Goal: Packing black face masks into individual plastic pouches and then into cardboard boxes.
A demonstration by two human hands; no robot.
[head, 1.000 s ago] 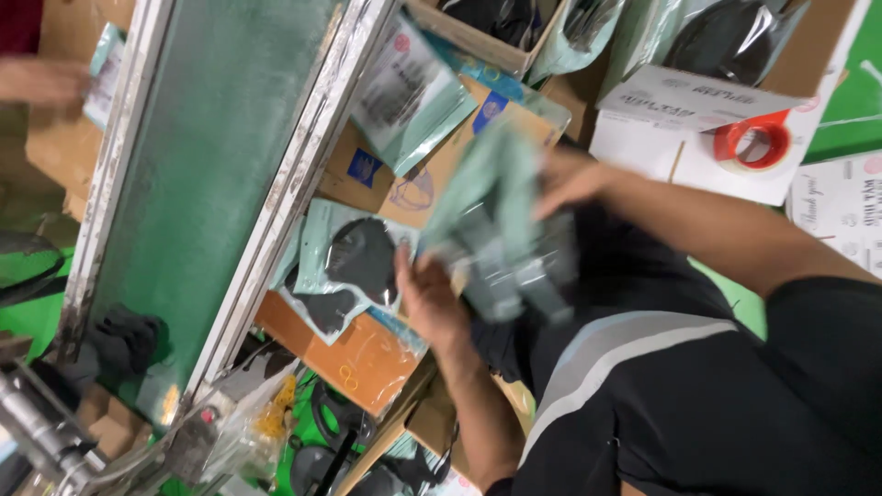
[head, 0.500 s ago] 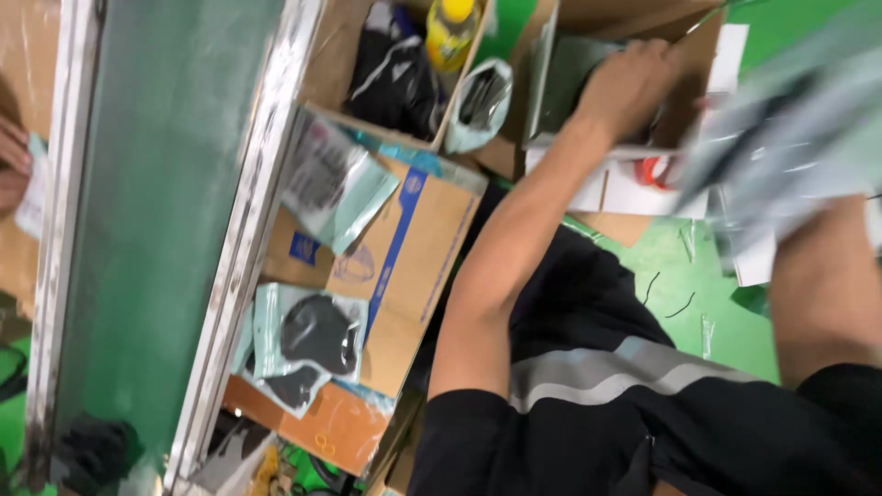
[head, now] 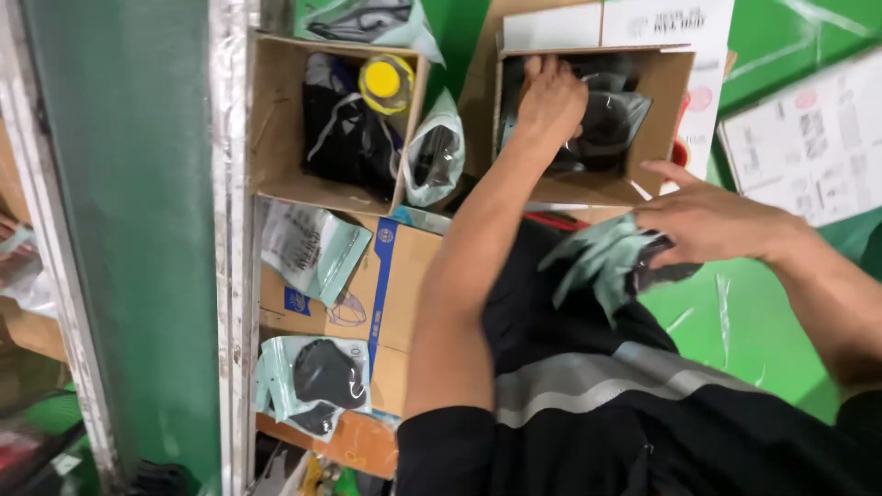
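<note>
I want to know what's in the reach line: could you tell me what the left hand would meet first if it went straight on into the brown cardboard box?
The left hand would likely first meet the black items in clear bags filling the brown cardboard box; it may already touch them, as depth is unclear.

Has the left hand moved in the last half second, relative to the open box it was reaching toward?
Yes. The left hand has gone from the cardboard box's rim down inside it, onto the black packets.

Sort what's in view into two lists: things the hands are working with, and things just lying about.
In hand: left hand in the right box; right hand gripping pale green bags.

Lying about: left box, yellow-capped bottle, bagged items on flat cartons, paper sheet.
</note>
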